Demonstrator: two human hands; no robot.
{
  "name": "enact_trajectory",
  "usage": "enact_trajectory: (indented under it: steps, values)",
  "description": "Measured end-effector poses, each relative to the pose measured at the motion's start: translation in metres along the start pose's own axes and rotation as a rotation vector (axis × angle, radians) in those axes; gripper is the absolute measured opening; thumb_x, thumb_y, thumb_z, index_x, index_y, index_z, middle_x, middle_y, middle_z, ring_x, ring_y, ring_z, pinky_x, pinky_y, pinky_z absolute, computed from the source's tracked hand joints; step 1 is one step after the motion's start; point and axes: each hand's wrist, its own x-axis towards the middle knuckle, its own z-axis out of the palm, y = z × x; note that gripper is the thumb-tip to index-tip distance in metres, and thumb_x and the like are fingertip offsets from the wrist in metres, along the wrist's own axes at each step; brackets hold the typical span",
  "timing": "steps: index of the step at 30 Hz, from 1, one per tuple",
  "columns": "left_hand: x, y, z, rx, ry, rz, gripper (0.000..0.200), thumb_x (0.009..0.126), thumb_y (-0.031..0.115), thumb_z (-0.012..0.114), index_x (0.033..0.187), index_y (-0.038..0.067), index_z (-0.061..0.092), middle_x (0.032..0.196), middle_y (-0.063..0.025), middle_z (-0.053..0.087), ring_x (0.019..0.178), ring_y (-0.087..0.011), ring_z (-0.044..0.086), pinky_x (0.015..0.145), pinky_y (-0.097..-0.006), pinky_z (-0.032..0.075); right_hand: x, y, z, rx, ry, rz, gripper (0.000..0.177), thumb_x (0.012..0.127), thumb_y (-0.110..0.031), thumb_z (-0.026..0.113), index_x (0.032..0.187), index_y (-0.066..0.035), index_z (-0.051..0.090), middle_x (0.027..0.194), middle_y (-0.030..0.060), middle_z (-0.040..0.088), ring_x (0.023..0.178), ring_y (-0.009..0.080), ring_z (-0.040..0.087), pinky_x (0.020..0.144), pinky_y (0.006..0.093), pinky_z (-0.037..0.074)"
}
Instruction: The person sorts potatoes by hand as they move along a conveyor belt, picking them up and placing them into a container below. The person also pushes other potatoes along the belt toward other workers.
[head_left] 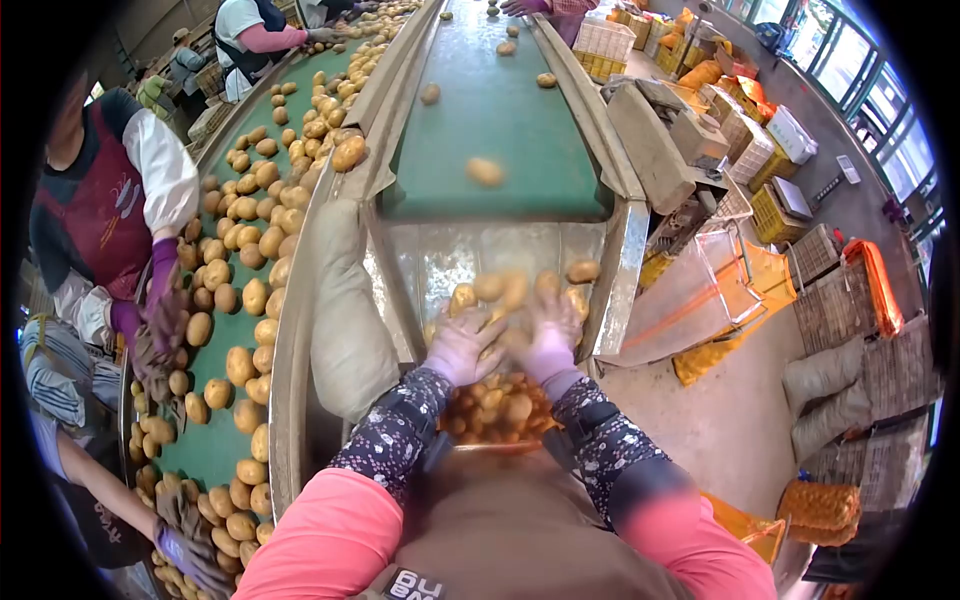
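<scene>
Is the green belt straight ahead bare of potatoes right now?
No, several round yellow-brown potatoes lie scattered on the green conveyor belt beyond the pink-gloved left hand and right hand.

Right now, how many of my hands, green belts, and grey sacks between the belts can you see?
Hands: 2, the left hand and the right hand.
Green belts: 2, the middle belt and the left belt.
Grey sacks between the belts: 1, the sack.
Total: 5.

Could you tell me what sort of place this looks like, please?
Likely a potato sorting and packing shed: potatoes ride green conveyor belts, gloved co-workers pick through them, and crates stand stacked nearby.
</scene>
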Motion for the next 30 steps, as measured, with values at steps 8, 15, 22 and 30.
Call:
enact_trajectory:
  steps: [8, 15, 22, 30]
  values:
    - [0.004, -0.007, 0.015, 0.169, 0.107, -0.141, 0.066, 0.088, 0.043, 0.062, 0.140, 0.006, 0.048, 0.149, -0.0243, 0.037, 0.133, -0.0500, 0.037, 0.108, -0.0598, 0.032, 0.013, -0.014, -0.019, 0.029, -0.147, 0.263, 0.072, 0.079, -0.042, 0.064, 0.146, -0.022, 0.047, 0.158, 0.0179, 0.031, 0.144, 0.0531, 0.019, 0.117, 0.0623, 0.012]
    - [0.006, -0.001, 0.004, 0.150, 0.136, -0.059, 0.063, 0.086, 0.042, 0.064, 0.138, 0.008, 0.052, 0.140, -0.0193, 0.046, 0.130, -0.0478, 0.038, 0.107, -0.0589, 0.036, 0.025, -0.013, -0.037, 0.054, -0.118, 0.245, 0.070, 0.079, -0.039, 0.065, 0.145, -0.020, 0.048, 0.158, 0.0200, 0.029, 0.144, 0.0518, 0.020, 0.118, 0.0578, 0.017]
    - [0.002, 0.000, 0.003, 0.057, 0.099, 0.091, 0.061, 0.079, 0.038, 0.069, 0.134, 0.014, 0.057, 0.132, -0.0148, 0.052, 0.119, -0.0412, 0.049, 0.099, -0.0534, 0.044, 0.089, -0.017, -0.072, 0.350, 0.192, 0.491, 0.071, 0.080, -0.038, 0.066, 0.145, -0.016, 0.048, 0.160, 0.0242, 0.021, 0.146, 0.0453, 0.022, 0.118, 0.0459, 0.029]
    - [0.003, -0.009, 0.020, 0.064, 0.088, 0.154, 0.069, 0.077, 0.043, 0.068, 0.138, 0.016, 0.053, 0.143, -0.0133, 0.045, 0.129, -0.0385, 0.041, 0.107, -0.0563, 0.035, 0.088, -0.008, -0.060, -0.014, -0.352, 0.337, 0.064, 0.084, -0.044, 0.059, 0.143, -0.022, 0.051, 0.144, 0.0209, 0.051, 0.132, 0.0360, 0.050, 0.111, 0.0399, 0.040]
